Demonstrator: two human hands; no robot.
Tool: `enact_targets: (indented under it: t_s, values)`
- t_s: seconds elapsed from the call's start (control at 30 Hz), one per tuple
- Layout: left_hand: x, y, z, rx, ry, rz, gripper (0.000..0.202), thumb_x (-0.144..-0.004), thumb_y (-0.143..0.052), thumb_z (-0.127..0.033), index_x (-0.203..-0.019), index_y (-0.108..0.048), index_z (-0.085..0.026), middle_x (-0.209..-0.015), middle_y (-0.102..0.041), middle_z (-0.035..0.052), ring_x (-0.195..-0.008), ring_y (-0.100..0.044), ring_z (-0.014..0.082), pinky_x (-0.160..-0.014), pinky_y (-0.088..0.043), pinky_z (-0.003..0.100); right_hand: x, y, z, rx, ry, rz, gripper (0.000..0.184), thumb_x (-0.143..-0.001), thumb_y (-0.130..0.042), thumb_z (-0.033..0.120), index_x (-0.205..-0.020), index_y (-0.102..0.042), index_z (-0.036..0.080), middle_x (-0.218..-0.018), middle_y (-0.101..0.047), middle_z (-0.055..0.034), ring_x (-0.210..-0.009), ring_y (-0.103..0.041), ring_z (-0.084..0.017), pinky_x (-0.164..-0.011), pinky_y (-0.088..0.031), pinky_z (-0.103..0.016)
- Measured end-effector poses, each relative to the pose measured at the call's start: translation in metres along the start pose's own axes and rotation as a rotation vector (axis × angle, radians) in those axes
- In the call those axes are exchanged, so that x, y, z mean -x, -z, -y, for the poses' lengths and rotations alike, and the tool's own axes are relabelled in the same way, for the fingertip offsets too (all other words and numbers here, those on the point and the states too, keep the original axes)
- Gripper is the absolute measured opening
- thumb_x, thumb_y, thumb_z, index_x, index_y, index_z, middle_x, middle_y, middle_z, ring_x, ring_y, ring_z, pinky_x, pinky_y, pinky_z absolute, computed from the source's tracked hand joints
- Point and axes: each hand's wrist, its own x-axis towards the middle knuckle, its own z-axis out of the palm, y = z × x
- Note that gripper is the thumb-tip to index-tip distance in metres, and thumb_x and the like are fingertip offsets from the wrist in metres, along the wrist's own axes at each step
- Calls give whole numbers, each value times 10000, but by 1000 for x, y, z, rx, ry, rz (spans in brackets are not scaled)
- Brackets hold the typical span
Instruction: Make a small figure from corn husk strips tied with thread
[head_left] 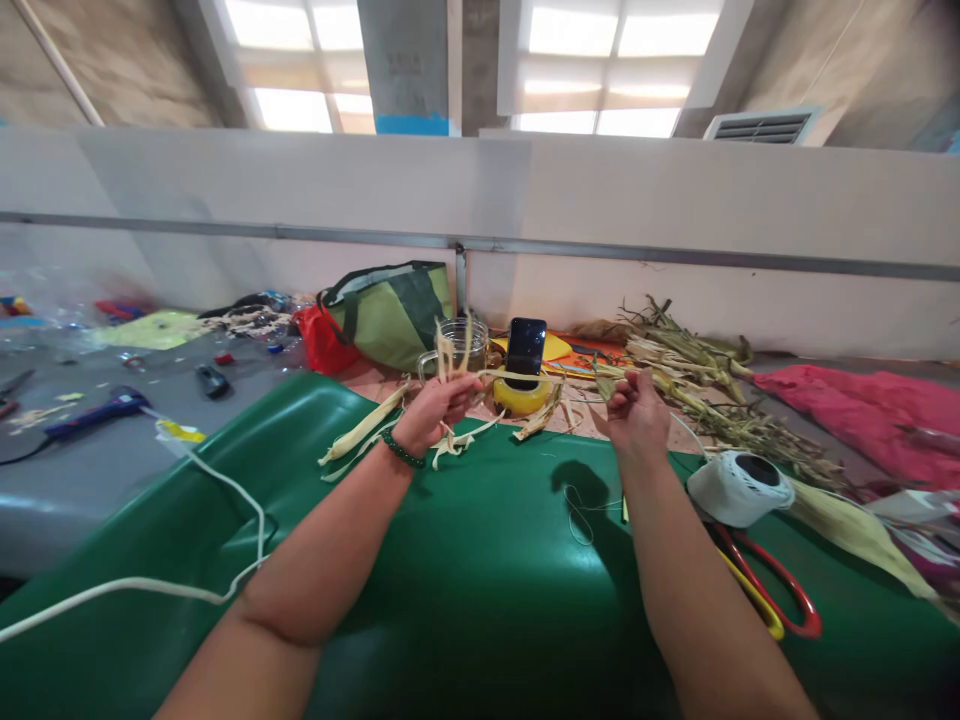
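Pale dried corn husk strips (454,352) stick up from my left hand (441,408), whose fingers are pinched around them. One strip reaches sideways toward the right, and loose ends hang below. My right hand (637,415) is raised at the right with its fingers curled closed. A thin white thread (688,432) runs from behind this hand to a white thread spool (741,488); the pinch point itself is partly hidden. On the green mat (480,560) between my forearms lies a loose curl of thread (579,518). More husk pieces (367,425) lie left of my left hand.
Scissors (780,590) with red and yellow handles lie by my right forearm. A phone (525,350) leans on a yellow tape roll (521,398), near a glass mug (461,340). Dried stalks (697,370), a green bag (397,310), a glue gun (105,412) and a white cable (150,585) surround the mat.
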Motion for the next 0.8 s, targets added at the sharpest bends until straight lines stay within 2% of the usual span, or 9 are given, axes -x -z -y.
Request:
enact_targets:
  t_s: [0.03, 0.1, 0.2, 0.27, 0.33, 0.43, 0.53, 0.63, 0.8]
  values:
    - [0, 0, -1, 36, -69, -47, 215, -721, -688, -306, -679, -595, -117, -440, -167, -116, -377, -131, 16, -381, -72, 167, 2, 0, -2, 51, -55, 77, 388, -625, -790, 470, -639, -562, 156, -500, -503, 72, -386, -410, -9, -339, -314, -101]
    - [1, -1, -2, 40, -130, -62, 234, -714, -693, -337, -709, -614, -117, -438, -166, -117, -382, -129, 21, -389, -78, 172, 12, -3, -10, 219, -189, 328, 429, -572, -803, 511, -611, -591, 141, -481, -502, 53, -387, -403, -19, -332, -280, -122]
    - [4, -6, 4, -125, -65, 72, 288, -694, -704, -391, -719, -651, -108, -426, -225, -102, -389, -156, 26, -404, -90, 191, 37, -11, -25, 428, -407, 777, 497, -573, -764, 596, -655, -650, 120, -532, -555, 3, -434, -443, -48, -362, -296, -161]
    - [6, -10, 11, -278, -23, 204, 296, -683, -705, -399, -712, -677, -106, -430, -301, -78, -406, -199, 33, -420, -113, 203, 49, -15, -35, 431, -471, 928, 499, -606, -735, 611, -694, -664, 125, -575, -570, -6, -460, -444, -57, -378, -297, -176]
    - [6, -14, 17, -414, -15, 326, 277, -688, -691, -383, -706, -698, -106, -458, -362, -55, -435, -238, 41, -439, -136, 211, 53, -18, -42, 379, -440, 924, 460, -614, -744, 582, -672, -646, 136, -558, -538, 13, -450, -405, -50, -376, -273, -181]
    - [6, -16, 21, -565, 6, 429, 279, -717, -641, -373, -707, -707, -102, -468, -355, -53, -449, -241, 48, -449, -136, 224, 46, -17, -43, 259, -327, 780, 391, -578, -797, 487, -622, -595, 155, -502, -447, 60, -418, -333, -31, -372, -261, -175]
    - [6, -15, 19, -634, 49, 456, 303, -730, -605, -385, -712, -700, -98, -454, -318, -64, -434, -217, 50, -443, -121, 234, 34, -14, -35, 155, -262, 649, 338, -530, -829, 387, -681, -611, 177, -546, -479, 66, -434, -370, -31, -389, -323, -164]
    - [5, -14, 17, -646, 45, 484, 300, -709, -608, -386, -690, -690, -98, -465, -347, -55, -447, -238, 52, -449, -139, 226, 31, -13, -28, 171, -241, 598, 322, -531, -823, 357, -734, -646, 182, -608, -549, 43, -466, -441, -40, -401, -361, -159]
    - [6, -12, 13, -565, 139, 464, 317, -691, -622, -414, -670, -661, -99, -439, -292, -69, -419, -204, 47, -436, -117, 223, 32, -15, -24, 172, -169, 531, 295, -506, -812, 323, -602, -574, 177, -521, -517, 54, -417, -409, -36, -379, -335, -159]
